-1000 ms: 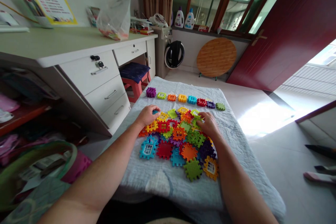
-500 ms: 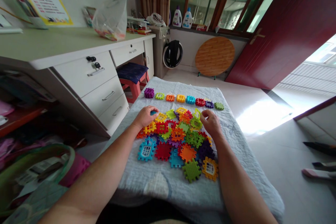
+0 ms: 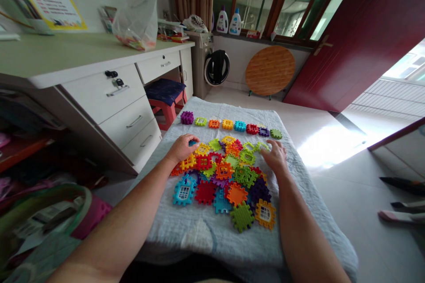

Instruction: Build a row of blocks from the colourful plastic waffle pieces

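Pale-blue cloth [image 3: 195, 234] covers the table. At left, the left hand [image 3: 183, 148] curls over a blue plastic piece [image 3: 192, 143], its grip unclear. Rightward spreads a heap of multicoloured notched plastic squares [image 3: 224, 170], a coloured row [image 3: 227, 124] bounding it beyond. By its right edge, a light-green openwork plastic square [image 3: 261, 146] lies just left of the nearer right hand [image 3: 275, 154], thumb and fingers parted, hold uncertain; bare cloth continues rightward to the edge.
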Available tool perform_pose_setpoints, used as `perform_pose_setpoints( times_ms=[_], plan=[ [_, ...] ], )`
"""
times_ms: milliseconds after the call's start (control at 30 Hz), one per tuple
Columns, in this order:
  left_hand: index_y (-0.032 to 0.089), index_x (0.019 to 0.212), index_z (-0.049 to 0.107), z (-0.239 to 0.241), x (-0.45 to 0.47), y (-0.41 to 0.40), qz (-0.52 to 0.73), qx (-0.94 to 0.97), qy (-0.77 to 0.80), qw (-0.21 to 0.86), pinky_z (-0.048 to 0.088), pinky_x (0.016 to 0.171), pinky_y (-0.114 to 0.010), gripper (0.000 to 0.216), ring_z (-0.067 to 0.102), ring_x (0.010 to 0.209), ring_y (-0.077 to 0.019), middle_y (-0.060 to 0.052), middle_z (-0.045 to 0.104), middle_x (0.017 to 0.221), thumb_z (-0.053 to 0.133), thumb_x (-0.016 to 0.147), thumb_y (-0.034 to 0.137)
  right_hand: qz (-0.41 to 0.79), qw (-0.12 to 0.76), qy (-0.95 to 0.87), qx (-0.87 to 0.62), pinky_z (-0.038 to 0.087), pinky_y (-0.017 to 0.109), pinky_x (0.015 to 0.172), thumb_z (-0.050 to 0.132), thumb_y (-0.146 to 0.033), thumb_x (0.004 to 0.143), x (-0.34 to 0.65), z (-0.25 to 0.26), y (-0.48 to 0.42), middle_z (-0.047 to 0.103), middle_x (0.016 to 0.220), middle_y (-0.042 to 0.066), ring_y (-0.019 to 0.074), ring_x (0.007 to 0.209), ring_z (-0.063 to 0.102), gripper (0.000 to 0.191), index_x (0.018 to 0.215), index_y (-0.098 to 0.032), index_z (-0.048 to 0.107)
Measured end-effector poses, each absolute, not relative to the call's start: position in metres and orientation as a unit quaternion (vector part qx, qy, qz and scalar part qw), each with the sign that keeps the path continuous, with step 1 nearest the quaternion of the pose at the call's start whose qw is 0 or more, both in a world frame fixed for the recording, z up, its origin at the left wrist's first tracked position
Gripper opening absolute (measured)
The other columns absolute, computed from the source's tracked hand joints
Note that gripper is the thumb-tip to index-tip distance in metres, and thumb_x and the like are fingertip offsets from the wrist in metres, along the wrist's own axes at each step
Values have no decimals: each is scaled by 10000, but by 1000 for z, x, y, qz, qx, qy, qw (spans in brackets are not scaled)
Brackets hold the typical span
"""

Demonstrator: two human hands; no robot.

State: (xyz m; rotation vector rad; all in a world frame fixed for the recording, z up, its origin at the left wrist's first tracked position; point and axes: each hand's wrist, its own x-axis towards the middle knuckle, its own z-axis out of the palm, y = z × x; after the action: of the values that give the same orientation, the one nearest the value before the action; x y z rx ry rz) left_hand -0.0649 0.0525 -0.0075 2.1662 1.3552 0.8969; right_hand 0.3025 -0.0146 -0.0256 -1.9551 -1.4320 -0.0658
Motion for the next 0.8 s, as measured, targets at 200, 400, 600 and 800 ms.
perform_pose_setpoints(
  times_ms=[200, 400, 600, 800],
  plan=[
    [196, 820, 666, -9, -65, 53, 322, 783, 488, 213, 497, 876, -353, 167, 650, 886, -222, -64, 708, 916, 572, 729, 299, 19, 273, -602, -750, 409, 497, 870, 620, -304, 671, 298, -24, -16, 631, 1077, 109, 323, 1025, 548, 419, 1083, -230, 645],
    [191, 820, 665, -9, -66, 53, 323, 785, 485, 211, 498, 871, -352, 166, 650, 882, -222, -66, 707, 913, 568, 738, 298, 34, 372, -597, -710, 453, 437, 873, 636, -428, 711, 290, -12, -11, 640, 1021, 116, 262, 933, 594, 445, 1074, -172, 640],
    [192, 831, 665, -12, -67, 54, 320, 789, 481, 208, 493, 875, -342, 165, 646, 888, -213, -59, 704, 921, 569, 747, 296, 54, 302, -677, -669, 417, 442, 952, 569, -229, 697, 267, -14, -3, 640, 1139, 95, 275, 1084, 552, 416, 1108, -200, 624],
    [177, 855, 668, -16, -68, 56, 313, 792, 484, 204, 492, 871, -343, 185, 640, 884, -210, -63, 695, 923, 566, 762, 299, 69, 241, -670, -699, 422, 394, 933, 575, -295, 754, 261, -13, -3, 646, 1148, 80, 255, 1055, 578, 387, 1131, -219, 613]
  ],
)
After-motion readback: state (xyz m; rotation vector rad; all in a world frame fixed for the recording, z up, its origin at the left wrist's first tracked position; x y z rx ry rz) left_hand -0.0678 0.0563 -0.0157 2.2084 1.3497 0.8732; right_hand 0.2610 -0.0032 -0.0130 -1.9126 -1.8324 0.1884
